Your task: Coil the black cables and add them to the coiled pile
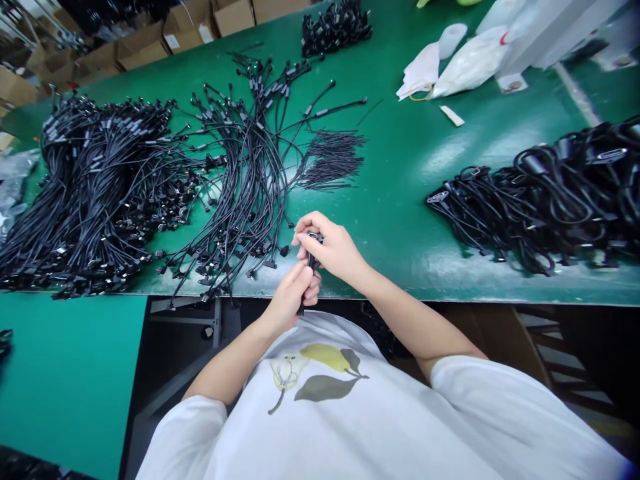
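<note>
Both hands meet at the near edge of the green table (400,200) and hold one short black cable (312,257). My right hand (333,248) is closed, pinching the cable's connector end between thumb and fingers. Just below it, my left hand (293,295) is wrapped round the cable's lower part, whose tail pokes out under the fingers. Spread on the table just left of the hands is a fan of loose black cables (245,180).
A big heap of black cables (95,193) fills the left of the table, and coiled cables (550,193) lie at the right. A bunch of thin black ties (333,159), a small far pile (335,28), white plastic bags (465,60) and cardboard boxes (150,47) lie beyond.
</note>
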`<action>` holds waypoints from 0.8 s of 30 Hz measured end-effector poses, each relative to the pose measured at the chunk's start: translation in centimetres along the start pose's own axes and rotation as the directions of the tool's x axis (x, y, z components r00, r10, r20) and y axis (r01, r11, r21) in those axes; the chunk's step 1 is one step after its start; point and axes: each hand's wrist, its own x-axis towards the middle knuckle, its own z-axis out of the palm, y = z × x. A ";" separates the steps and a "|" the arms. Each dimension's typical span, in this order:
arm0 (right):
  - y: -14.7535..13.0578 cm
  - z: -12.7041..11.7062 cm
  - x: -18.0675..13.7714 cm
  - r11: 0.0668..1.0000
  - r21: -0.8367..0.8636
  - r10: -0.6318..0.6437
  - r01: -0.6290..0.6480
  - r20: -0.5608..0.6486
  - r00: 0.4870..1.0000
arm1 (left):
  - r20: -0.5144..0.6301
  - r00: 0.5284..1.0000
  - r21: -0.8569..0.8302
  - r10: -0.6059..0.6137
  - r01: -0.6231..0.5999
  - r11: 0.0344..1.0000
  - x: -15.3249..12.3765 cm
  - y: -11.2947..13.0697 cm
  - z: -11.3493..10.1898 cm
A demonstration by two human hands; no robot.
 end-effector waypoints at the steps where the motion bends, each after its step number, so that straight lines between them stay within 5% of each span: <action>1: 0.1 0.0 -0.1 0.999 0.040 0.031 -0.031 0.004 1.000 | -0.019 1.000 0.006 -0.013 0.013 1.000 0.0 -0.1 0.0; 9: 2.7 -0.3 -1.8 0.894 0.444 0.067 -0.060 0.000 0.998 | -0.083 0.996 0.084 0.029 -0.022 0.996 1.4 -0.2 -0.1; 17: 3.8 -1.9 -2.7 0.804 0.586 0.194 -0.099 -0.102 0.976 | 0.098 0.990 0.165 -0.103 0.086 0.983 1.5 -1.0 1.0; 24: 5.2 -1.5 -5.3 0.830 0.518 0.196 -0.208 0.078 0.978 | 0.075 0.983 0.249 -0.166 0.142 0.958 2.1 -1.5 0.4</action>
